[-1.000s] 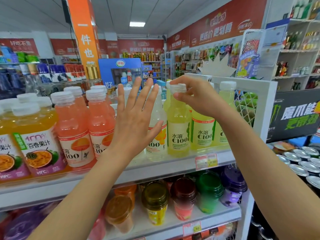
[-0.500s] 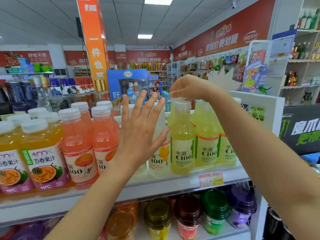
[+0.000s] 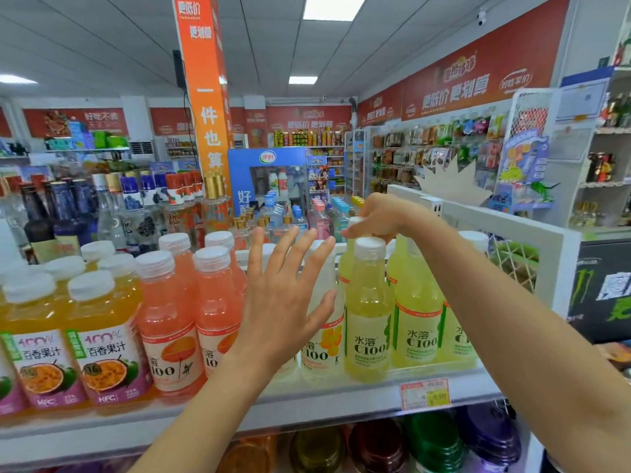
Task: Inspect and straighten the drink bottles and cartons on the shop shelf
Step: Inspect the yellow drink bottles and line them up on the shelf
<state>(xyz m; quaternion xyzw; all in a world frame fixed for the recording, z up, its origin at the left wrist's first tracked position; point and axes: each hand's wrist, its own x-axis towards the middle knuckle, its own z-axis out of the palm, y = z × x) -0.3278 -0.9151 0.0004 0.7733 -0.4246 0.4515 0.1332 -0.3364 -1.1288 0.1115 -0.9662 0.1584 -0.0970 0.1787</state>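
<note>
Lemon-yellow C100 bottles (image 3: 367,322) with white caps stand in rows at the right end of the top shelf (image 3: 307,404). My right hand (image 3: 379,216) reaches over the front bottle, and its fingers pinch the white cap of a yellow bottle (image 3: 345,264) in the row behind. The front bottle's cap is free. My left hand (image 3: 283,295) is spread open with straight fingers, just in front of a pale bottle with an orange flower label (image 3: 322,339). Whether it touches that bottle I cannot tell.
Pink-orange bottles (image 3: 170,319) and passion-fruit juice bottles (image 3: 102,336) fill the shelf to the left. A white frame with wire mesh (image 3: 512,254) closes the shelf's right end. A price tag (image 3: 425,394) hangs on the edge. Coloured-lid bottles (image 3: 433,438) sit on the shelf below.
My right hand has left the front yellow bottle's cap and moved back to a cap in the row behind. The left hand stays spread. The view has tilted upward.
</note>
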